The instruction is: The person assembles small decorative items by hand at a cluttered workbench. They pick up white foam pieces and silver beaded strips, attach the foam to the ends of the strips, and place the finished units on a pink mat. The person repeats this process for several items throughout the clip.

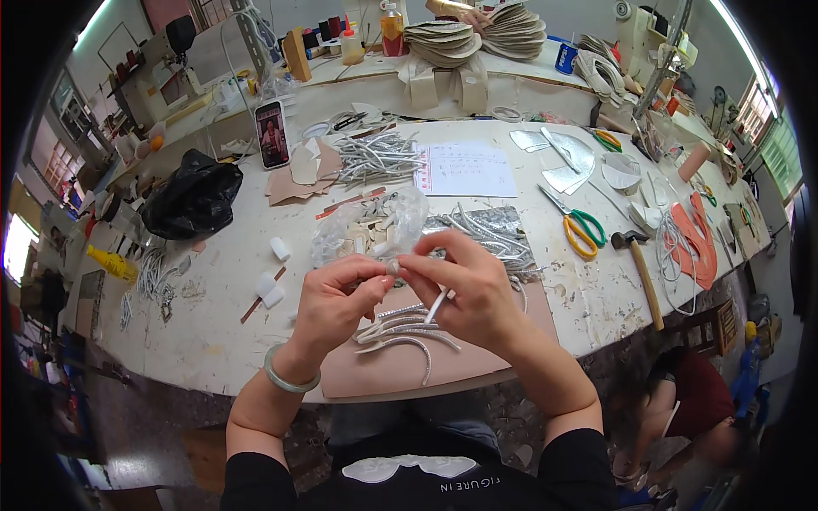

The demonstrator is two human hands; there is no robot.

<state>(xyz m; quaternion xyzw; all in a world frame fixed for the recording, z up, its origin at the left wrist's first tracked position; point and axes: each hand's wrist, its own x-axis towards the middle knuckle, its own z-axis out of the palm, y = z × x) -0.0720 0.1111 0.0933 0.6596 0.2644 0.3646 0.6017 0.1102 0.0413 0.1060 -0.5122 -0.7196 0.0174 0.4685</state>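
At frame centre, a thin silver curved strap strip [436, 305] is pinched between the left hand [336, 298] and right hand [469, 285], and is best kept taut above the tan leather mat [383, 370].

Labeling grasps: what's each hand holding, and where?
Both hands, left and right, pinch one silver strap at its upper end, fingertips meeting; the rest hangs below.

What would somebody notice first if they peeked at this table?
First, the two hands in the middle: the left hand and right hand pinch a thin silver strap together above a tan mat where more curved silver straps lie. Next, the bright things to the right: scissors with green and yellow handles, a hammer, and orange cut-out pieces. On the left sits a crumpled black bag.
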